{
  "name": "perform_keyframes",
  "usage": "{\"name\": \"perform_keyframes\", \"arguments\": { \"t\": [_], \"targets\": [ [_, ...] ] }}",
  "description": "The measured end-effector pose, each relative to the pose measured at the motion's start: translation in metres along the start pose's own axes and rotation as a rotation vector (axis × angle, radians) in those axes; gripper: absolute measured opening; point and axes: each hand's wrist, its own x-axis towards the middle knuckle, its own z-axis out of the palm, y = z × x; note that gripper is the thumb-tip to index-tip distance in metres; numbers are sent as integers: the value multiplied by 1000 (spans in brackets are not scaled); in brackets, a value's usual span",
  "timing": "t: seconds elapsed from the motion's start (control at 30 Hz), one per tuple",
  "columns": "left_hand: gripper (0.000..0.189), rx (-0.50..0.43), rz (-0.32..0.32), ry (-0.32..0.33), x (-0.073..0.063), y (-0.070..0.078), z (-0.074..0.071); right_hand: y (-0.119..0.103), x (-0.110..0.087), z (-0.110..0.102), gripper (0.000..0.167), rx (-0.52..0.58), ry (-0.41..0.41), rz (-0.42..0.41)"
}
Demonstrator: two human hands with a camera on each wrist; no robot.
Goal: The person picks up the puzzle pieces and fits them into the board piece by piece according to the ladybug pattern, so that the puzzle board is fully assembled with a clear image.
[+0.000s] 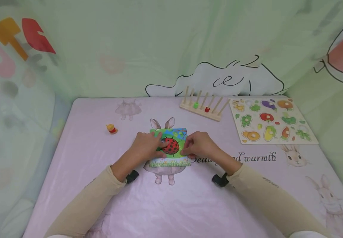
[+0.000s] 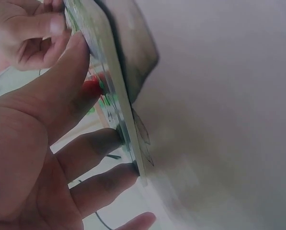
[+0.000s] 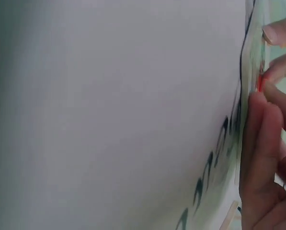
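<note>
A square, flat ladybug puzzle (image 1: 173, 162), with a red spotted ladybug on a green ground, lies on the pink cloth in front of me. My left hand (image 1: 144, 145) rests over its left part, fingers spread, with fingertips on the picture by the ladybug. In the left wrist view the thumb and fingers of that hand press on the face of the puzzle (image 2: 115, 72). At the right edge, my right hand (image 1: 202, 145) has its fingers curled and pinches the puzzle's side. The right wrist view shows those fingertips close together at the thin edge.
A small yellow and red bear figure (image 1: 111, 129) stands to the left. Behind, on the right, is a wooden peg rack (image 1: 216, 116) with a green and a red bead piece. A vegetable puzzle board (image 1: 248, 140) lies at the far right, near the back wall.
</note>
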Motion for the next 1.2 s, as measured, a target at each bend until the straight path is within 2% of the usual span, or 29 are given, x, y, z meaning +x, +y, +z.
{"name": "perform_keyframes", "arguments": {
  "t": [0.07,0.17,0.27,0.37,0.5,0.63,0.77,1.03,1.2],
  "targets": [
    [62,1,5,8,0,0,0,3,0,-2,19,-63,9,-65],
    [62,-1,9,11,0,0,-1,8,-1,-5,42,-164,-17,-167],
    [58,-9,-6,-6,0,2,-3,13,-2,-6,59,-214,-79,-214],
    [58,-59,-48,-35,0,8,-6,16,-3,-5,64,-222,-107,-231],
    [63,-184,-104,-45,1,20,-9,16,-3,-5,64,-215,-112,-237],
    [68,-281,-149,-14,3,30,-6,14,-3,-3,65,-221,-132,-221],
    [69,-280,-178,14,4,34,-1,12,-1,-1,66,-224,-138,-191],
    [71,-257,-208,-2,6,36,1,8,1,-3,65,-188,-127,-146],
    [71,-241,-206,-13,8,38,0,9,-1,-6,77,-227,-105,-146]
  ]
}}
